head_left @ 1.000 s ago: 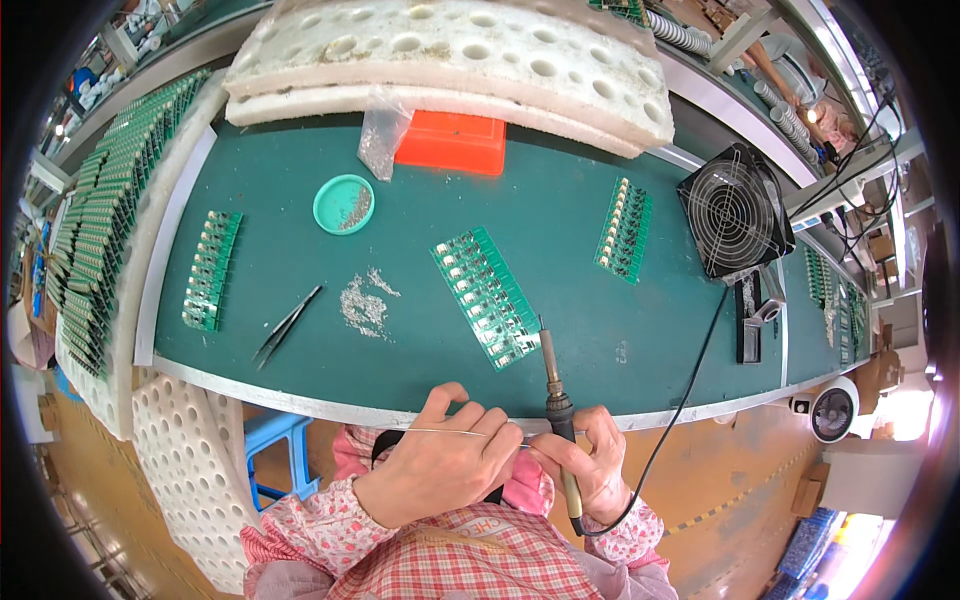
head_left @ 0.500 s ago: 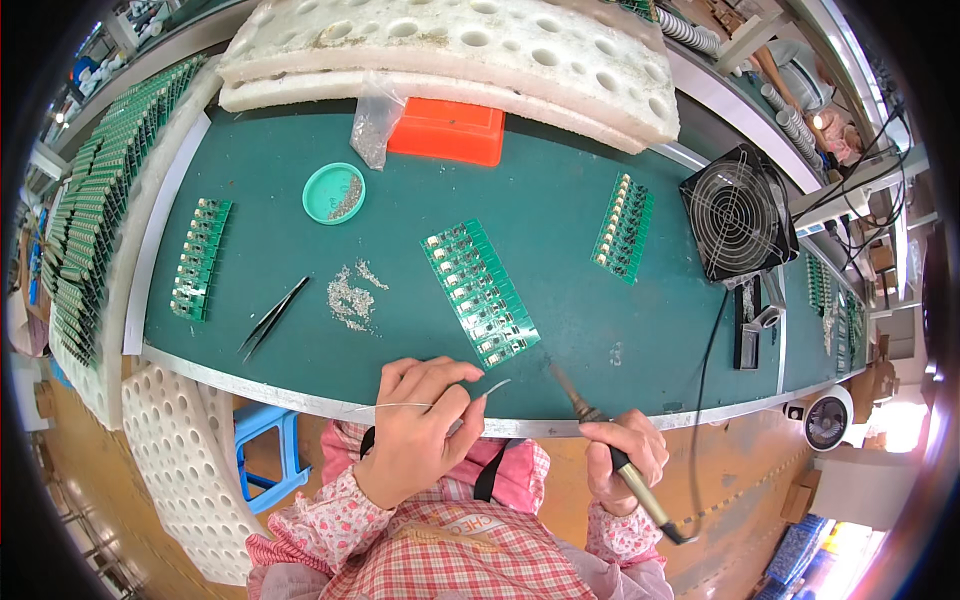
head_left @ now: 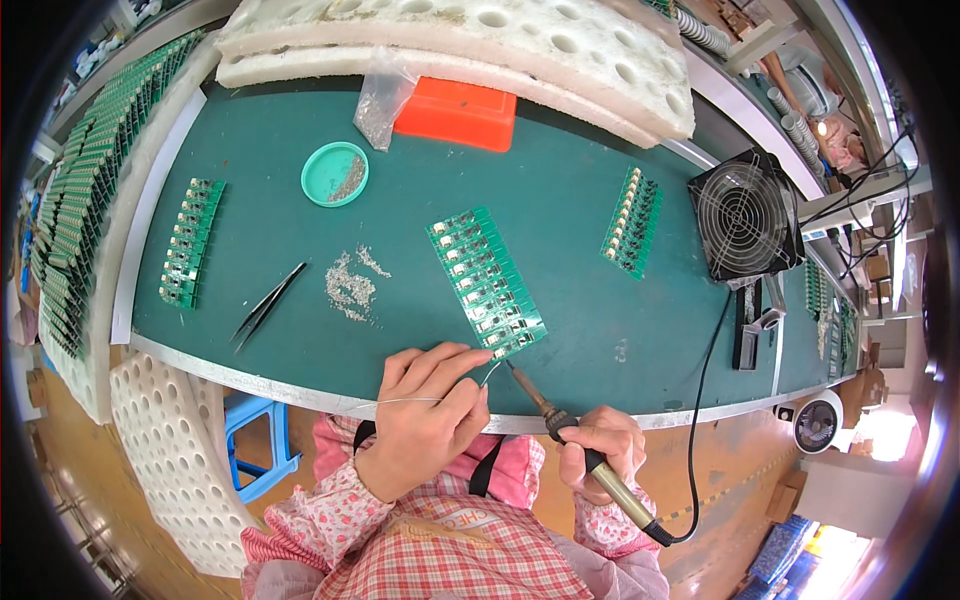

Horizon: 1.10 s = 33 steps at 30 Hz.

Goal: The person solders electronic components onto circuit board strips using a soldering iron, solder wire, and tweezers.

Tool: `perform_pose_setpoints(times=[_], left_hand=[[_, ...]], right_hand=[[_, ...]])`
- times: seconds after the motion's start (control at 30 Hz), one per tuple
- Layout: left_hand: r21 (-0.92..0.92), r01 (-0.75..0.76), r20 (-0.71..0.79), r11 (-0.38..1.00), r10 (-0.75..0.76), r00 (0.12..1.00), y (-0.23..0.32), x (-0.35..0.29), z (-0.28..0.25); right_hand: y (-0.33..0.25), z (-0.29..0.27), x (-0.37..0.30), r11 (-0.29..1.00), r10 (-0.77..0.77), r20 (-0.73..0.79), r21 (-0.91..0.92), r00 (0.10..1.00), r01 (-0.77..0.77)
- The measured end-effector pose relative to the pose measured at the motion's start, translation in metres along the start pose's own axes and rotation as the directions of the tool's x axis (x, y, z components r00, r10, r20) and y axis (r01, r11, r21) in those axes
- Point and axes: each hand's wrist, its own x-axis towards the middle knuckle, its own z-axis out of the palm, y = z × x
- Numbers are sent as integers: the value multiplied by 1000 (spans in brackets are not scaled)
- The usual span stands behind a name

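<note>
My left hand (head_left: 425, 405) is closed on a thin strand of solder wire (head_left: 492, 372), whose bent end sticks out past the fingers near the bottom edge of a green circuit board panel (head_left: 487, 282). Its fingertips reach that board's lower corner. In my right hand (head_left: 605, 450) is a soldering iron (head_left: 622, 492), gripped by the handle, its tip close to the wire's end just below the board. Whether tip and wire touch I cannot tell. Black tweezers (head_left: 268, 306) lie left of my left hand, beside a scatter of tiny pale parts (head_left: 350, 288).
Further panels lie left (head_left: 193, 243) and right (head_left: 632, 222). Behind stand a green dish (head_left: 318, 178), a clear bag (head_left: 380, 105), a red box (head_left: 455, 113) and white foam blocks (head_left: 480, 60). A black fan (head_left: 742, 215) and iron holder (head_left: 748, 325) sit right. Stacked boards (head_left: 95, 200) line the left.
The iron has moved left and up, bringing its tip near the board's lower end and the wire. My left hand has moved slightly up toward the board. The whole view has shifted a little.
</note>
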Motion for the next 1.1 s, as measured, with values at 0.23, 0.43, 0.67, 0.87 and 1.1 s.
perform_pose_setpoints(times=[0.23, 0.43, 0.67, 0.87, 1.1], left_hand=[[17, 6, 0, 1000, -6, 1000, 1, 1, 2], [34, 8, 11, 999, -8, 1000, 2, 2, 2], [48, 7, 6, 999, -8, 1000, 1, 0, 4], [36, 0, 1, 999, 0, 1000, 1, 2, 3], [27, 3, 10, 1000, -4, 1000, 1, 1, 1]], right_hand=[[2, 5, 0, 1000, -10, 13, 15, 1000, 10], [3, 5, 1, 1000, -24, 22, 8, 999, 24], [-2, 6, 8, 986, -146, 118, -69, 982, 155], [-6, 8, 7, 947, -253, 197, -152, 947, 284], [-8, -2, -3, 987, -110, 43, -113, 993, 114]])
